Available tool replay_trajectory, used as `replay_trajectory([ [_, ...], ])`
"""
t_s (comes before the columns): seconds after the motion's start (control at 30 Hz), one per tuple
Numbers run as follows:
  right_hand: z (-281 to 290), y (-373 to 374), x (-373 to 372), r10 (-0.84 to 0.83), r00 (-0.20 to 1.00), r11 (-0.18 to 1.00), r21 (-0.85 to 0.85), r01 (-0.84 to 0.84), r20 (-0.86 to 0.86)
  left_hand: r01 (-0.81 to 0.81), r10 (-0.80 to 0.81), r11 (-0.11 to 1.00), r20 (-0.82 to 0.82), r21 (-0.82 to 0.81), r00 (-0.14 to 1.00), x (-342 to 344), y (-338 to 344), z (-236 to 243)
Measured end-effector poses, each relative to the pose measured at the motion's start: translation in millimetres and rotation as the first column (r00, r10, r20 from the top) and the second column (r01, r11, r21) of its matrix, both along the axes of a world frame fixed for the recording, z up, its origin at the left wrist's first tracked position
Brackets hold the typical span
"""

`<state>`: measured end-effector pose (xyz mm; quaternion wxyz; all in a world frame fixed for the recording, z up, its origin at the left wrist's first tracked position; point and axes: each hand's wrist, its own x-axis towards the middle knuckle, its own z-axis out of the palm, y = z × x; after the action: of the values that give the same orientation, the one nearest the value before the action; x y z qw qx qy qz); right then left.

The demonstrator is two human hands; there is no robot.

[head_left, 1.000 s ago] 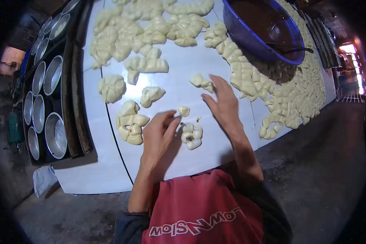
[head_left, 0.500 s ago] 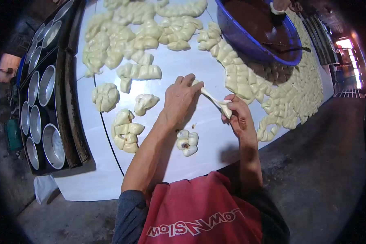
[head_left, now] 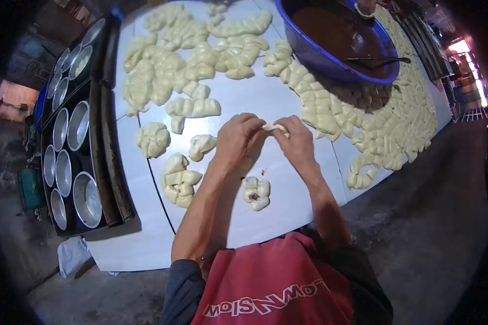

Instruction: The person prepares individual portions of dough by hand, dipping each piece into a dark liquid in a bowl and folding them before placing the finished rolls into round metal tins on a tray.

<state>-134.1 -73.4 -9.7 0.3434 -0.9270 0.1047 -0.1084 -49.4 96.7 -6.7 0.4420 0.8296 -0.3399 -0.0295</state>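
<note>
While both hands work over the middle of the white table (head_left: 293, 208), a short pale dough strip (head_left: 276, 128) spans the gap between them. Left hand (head_left: 241, 135): fingers bunched and bent, pinching the strip's left end at the fingertips; palm hidden. Right hand (head_left: 295, 141): narrow grip, thumb and fingers closed on the strip's right end.

Nearer the person, between the forearms, sits a cluster of small dough balls (head_left: 262, 203) with dark brown spots, touching each other. Left of the left forearm: a lumpy dough chain (head_left: 179, 179); beyond it, a round dough lump (head_left: 153, 140) and a smaller lump (head_left: 201, 146), well apart. Far left of centre, a big spread of joined dough pieces (head_left: 162, 70). Right side, a broad sheet of scored-looking dough (head_left: 390, 135) runs toward the far edge.

Far right, a blue basin (head_left: 322, 67) holds brown stuff (head_left: 325, 30), with a dark handle (head_left: 382, 58) lying across its near rim. Left edge: round metal tins (head_left: 87, 199) standing in dark trays (head_left: 114, 203).
</note>
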Motion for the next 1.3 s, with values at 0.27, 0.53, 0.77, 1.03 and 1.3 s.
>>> replay_trajectory([
  [0.27,-4,-1,8,0.054,0.992,0.745,0.666,0.034,-0.112,-0.039,0.039,0.999,0.135,-0.001,0.99,1,-6,0],
  [0.53,33,-14,-10,0.076,0.996,0.308,0.951,0.029,-0.055,-0.08,0.044,0.986,0.229,0.147,0.972,3,-10,-5],
  [0.77,67,-37,-34,-0.079,0.997,0.235,0.972,0.004,0.015,-0.01,-0.035,0.981,0.231,0.194,0.972,-5,-6,1],
  [1.03,46,-14,-43,-0.089,0.996,0.259,0.965,0.042,-0.019,0.078,-0.119,0.993,-0.659,-0.091,0.742,-37,-16,71],
  [1.3,59,-27,-51,-0.2,0.98,0.445,0.891,0.091,-0.001,-0.112,-0.105,0.923,-0.519,-0.369,0.848,-62,-42,48],
])
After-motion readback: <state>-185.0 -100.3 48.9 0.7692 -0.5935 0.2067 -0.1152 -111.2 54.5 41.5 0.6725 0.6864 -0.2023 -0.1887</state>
